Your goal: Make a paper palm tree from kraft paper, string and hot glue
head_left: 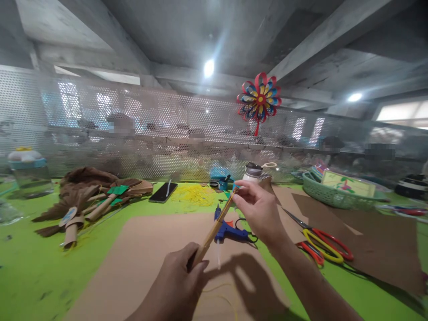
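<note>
Tan stick is gripped by left hand and right hand over green table, under concrete ceiling

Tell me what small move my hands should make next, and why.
Perhaps turn the stick slightly with your left hand, so the right hand can work around its tip: the left grips the lower end, while the right has its thumb and finger at the upper end.
</note>
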`<state>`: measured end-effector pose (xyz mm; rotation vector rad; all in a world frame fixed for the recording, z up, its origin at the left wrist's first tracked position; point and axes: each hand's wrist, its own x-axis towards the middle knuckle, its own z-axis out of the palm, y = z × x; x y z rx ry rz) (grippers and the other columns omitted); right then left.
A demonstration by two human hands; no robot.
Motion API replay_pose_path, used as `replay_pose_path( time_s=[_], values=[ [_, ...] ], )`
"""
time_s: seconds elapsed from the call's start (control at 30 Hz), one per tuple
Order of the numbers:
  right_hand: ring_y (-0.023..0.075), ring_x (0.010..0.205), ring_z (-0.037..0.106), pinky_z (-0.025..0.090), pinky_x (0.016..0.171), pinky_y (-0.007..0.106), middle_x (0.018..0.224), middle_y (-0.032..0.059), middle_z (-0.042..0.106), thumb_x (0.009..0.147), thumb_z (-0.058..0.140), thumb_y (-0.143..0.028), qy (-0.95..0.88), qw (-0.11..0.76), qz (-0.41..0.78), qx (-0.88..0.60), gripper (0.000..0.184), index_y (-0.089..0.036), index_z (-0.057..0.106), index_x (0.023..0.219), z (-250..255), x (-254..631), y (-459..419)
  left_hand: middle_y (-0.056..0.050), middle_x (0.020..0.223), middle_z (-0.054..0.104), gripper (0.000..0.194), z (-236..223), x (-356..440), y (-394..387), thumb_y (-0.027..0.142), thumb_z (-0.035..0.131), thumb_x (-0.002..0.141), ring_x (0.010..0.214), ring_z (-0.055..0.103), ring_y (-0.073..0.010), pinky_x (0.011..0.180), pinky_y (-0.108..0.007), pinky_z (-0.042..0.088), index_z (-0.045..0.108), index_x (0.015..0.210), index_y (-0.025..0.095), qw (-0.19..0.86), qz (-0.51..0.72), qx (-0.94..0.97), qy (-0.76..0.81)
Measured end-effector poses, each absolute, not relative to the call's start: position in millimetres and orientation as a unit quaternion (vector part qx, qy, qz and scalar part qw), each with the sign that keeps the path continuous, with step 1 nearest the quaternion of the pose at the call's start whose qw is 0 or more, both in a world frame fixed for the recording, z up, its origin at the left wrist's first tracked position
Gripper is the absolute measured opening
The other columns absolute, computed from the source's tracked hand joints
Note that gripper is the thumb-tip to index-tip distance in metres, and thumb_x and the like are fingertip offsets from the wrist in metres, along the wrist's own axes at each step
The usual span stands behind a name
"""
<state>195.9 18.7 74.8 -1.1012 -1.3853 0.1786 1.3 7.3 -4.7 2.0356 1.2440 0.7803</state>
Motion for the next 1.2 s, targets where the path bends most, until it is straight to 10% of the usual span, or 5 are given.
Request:
replay_pose_path(
  time_s=[0.23,0.77,1.2],
  values=[
    [0.0258,0.105,0.051,0.047,0.09,0.049,0.109,0.0113,0.057,0.084,0.058,-0.011,-0.685,0.541,-0.249,-0.419,0.02,-0.021,0.067,0.099,76.6,197.1,8.6,0.005,0.057,0.04,0.018,-7.4,0.6,8.1,0.024,0.046,0.081,0.054,0.035,-0.0109,0.051,-0.027,0.023,0.042,0.063,0.02,0.293,0.294,0.777,0.474],
    [0.0182,0.084,0.06,0.05,0.08,0.038,0.085,0.0047,0.064,0.08,0.062,-0.014,-0.591,0.7,-0.023,-0.401,0.013,-0.018,0.068,0.069,76.8,204.5,22.4,0.005,0.055,0.036,0.017,-5.4,2.3,6.4,0.022,0.047,0.077,0.053,0.033,-0.0105,0.048,-0.026,0.021,0.041,0.061,0.019,0.315,0.297,0.762,0.482],
    [0.0265,0.104,0.058,0.051,0.082,0.043,0.112,0.0126,0.062,0.07,0.067,-0.026,-0.592,0.635,0.155,-0.471,0.051,-0.017,0.058,0.119,77.4,202.2,16.0,0.003,0.057,0.046,0.013,-3.3,0.0,13.1,0.024,0.049,0.076,0.055,0.041,-0.0116,0.051,-0.025,0.027,0.048,0.064,0.018,0.391,0.286,0.738,0.47]
  ],
)
